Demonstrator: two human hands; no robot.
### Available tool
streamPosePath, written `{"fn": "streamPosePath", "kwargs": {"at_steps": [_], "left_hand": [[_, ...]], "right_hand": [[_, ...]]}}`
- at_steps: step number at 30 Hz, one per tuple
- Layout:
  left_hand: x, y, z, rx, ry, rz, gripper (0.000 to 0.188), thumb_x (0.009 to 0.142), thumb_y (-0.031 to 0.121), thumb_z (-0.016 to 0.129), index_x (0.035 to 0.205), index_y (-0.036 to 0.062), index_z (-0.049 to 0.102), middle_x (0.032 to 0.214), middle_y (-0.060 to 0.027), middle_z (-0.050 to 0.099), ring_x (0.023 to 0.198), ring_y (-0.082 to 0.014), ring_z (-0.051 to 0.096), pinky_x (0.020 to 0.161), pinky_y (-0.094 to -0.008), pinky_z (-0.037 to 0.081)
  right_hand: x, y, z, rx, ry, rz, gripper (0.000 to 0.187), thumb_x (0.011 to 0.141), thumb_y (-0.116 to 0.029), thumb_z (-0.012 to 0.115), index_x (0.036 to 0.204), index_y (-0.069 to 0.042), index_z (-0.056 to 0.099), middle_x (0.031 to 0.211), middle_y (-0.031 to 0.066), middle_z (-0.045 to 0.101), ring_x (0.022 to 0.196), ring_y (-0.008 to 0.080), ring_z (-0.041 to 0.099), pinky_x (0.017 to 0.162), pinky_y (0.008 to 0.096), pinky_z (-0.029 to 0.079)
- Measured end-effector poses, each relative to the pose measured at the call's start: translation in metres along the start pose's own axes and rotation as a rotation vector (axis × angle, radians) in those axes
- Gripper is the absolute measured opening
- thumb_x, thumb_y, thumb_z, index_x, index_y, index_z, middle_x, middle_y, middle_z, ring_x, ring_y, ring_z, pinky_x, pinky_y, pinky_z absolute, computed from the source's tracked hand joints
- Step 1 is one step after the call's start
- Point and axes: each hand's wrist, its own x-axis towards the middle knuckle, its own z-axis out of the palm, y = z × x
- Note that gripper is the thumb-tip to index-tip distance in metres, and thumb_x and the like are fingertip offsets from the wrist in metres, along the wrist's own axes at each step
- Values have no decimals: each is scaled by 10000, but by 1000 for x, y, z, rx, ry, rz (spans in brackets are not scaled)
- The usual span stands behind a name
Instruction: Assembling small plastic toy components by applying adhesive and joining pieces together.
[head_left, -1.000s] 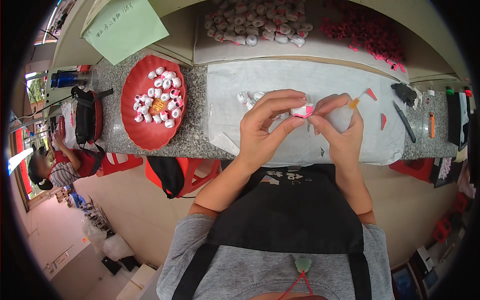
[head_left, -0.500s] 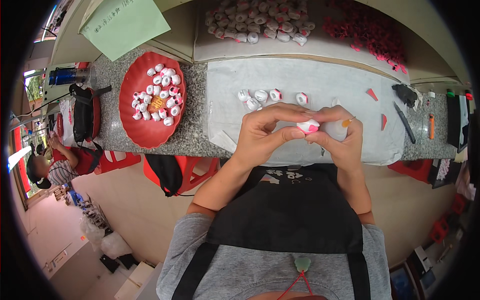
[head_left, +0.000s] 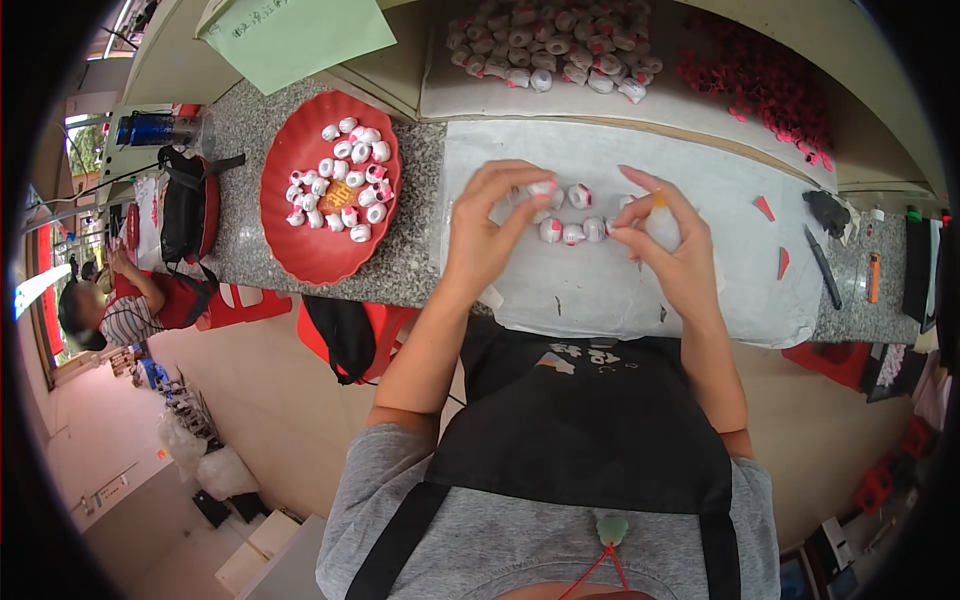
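My left hand point(head_left: 485, 225) reaches over the white sheet, its thumb and fingertips closed around a small white-and-pink piece point(head_left: 543, 187). A translucent squeeze bottle point(head_left: 663, 228) with an orange tip rests in my right hand point(head_left: 680, 240). Its thumb tip is beside the right end of a short row of similar pieces point(head_left: 572, 234). Between the hands, another white-and-pink piece point(head_left: 580, 195) lies farther back. My left fingers partly hide whatever lies beneath them.
To the left, a red scalloped plate point(head_left: 330, 265) holds many such pieces. The shelf behind carries a pile of white pieces point(head_left: 550, 45) and dark pink bits point(head_left: 755, 75). Red scraps point(head_left: 764, 208), a dark pen-like tool point(head_left: 822, 265) and an orange cutter point(head_left: 874, 278) lie right. Another person point(head_left: 110, 310) is far left.
My hands have moved apart, and the white-and-pink piece held between them is gone from there. My left hand is now at another piece farther back. The view has shifted slightly.
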Motion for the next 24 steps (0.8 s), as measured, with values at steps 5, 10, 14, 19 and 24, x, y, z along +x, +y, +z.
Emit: {"fn": "streamPosePath", "kwargs": {"at_steps": [5, 10, 14, 19, 24], "left_hand": [[10, -14, -17, 543, -20, -13, 265, 662, 64, 592, 925, 59, 555, 890, -99, 544, 830, -240, 500, 723, -307, 392], [65, -27, -18, 704, 120, 367, 284, 624, 107, 612, 901, 80, 556, 804, -74, 536, 787, -241, 484, 688, -332, 387], [99, -44, -4, 1001, 148, 500, 249, 630, 158, 611, 870, 111, 564, 773, -48, 538, 753, -222, 483, 701, -327, 360], [91, -26, -4, 975, 199, 504, 252, 607, 102, 616, 856, 106, 571, 787, -43, 542, 778, -185, 492, 710, -307, 369], [47, 23, 12, -402, 109, -84, 223, 699, -52, 528, 913, 11, 542, 899, -73, 538, 843, -111, 510, 688, -226, 438]], "right_hand": [[-3, 5, -23, -44, 56, 31, 417, 649, -24, 558, 1051, -8, 449, 718, 28, 483, 554, 63, 406, 473, 176, 355], [-12, 6, -25, 55, 125, -75, 364, 674, -46, 519, 1011, -8, 389, 826, 79, 442, 570, 95, 428, 475, 193, 370], [-19, 3, -28, 135, 107, -140, 280, 708, -74, 469, 960, 1, 371, 893, 111, 408, 614, 147, 468, 477, 220, 397], [-23, -20, -35, 114, 139, -133, 290, 707, -75, 485, 958, 16, 372, 899, 109, 407, 647, 165, 489, 492, 239, 411], [-32, -27, -44, 225, 287, -196, 317, 667, -70, 572, 919, 9, 397, 825, 117, 436, 687, 139, 474, 481, 222, 411]]}}
